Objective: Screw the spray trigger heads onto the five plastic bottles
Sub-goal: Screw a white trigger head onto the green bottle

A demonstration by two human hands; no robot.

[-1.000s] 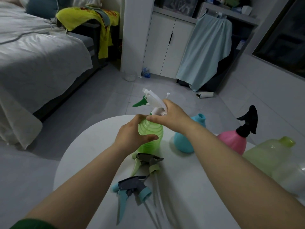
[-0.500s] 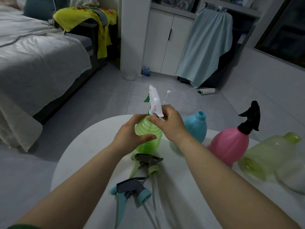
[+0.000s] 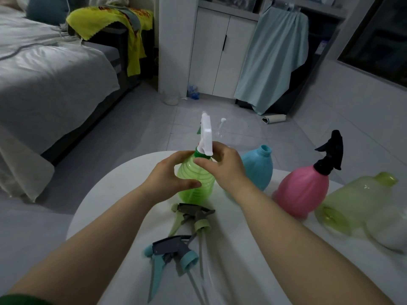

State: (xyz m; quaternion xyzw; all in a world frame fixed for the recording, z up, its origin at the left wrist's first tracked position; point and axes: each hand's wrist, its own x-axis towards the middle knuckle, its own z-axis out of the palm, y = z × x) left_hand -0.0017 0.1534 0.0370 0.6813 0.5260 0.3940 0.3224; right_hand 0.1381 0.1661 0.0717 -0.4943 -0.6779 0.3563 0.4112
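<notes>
- The green bottle (image 3: 195, 183) stands upright near the far edge of the round white table (image 3: 242, 271), and everything else is placed from it.
- It looks empty, thin-walled and ribbed, so I would judge it light and a little squashy; a firm hold low on the belly seems best, with the turning done up at the collar.
- The left hand (image 3: 167, 180) is wrapped round the bottle's left flank, fingers closed on the plastic, thumb across the front.
- The right hand (image 3: 222, 167) is pinched narrowly about the green collar of the white trigger head (image 3: 206, 137), which sits on the bottle's neck, nozzle pointing away.
- Just right of the green bottle is the blue bottle (image 3: 257, 170), its neck bare; further right, the pink bottle (image 3: 301, 192) already wears a black head.
- Beyond that lies a pale green bottle (image 3: 356, 199) on its side.
- In front of the green bottle lie two loose heads: the olive trigger head (image 3: 193, 216), then the teal trigger head (image 3: 174, 252).
</notes>
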